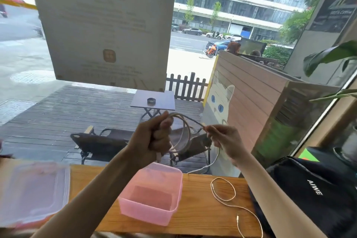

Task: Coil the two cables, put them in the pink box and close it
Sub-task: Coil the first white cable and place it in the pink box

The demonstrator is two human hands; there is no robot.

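Left hand (154,141) grips the coiled cable (181,131), right hand (224,139) pinches its free run, both above the open pink box (152,195) on the bench (202,216).

Left hand (154,137) a raised fist — right hand (224,137) beside it, fingertips pinched.

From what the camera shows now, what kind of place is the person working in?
Probably a café or small shop, at a window counter facing the street. The wooden counter runs along the glass, a printed notice hangs on the window, and outside a deck holds a small table and chairs.
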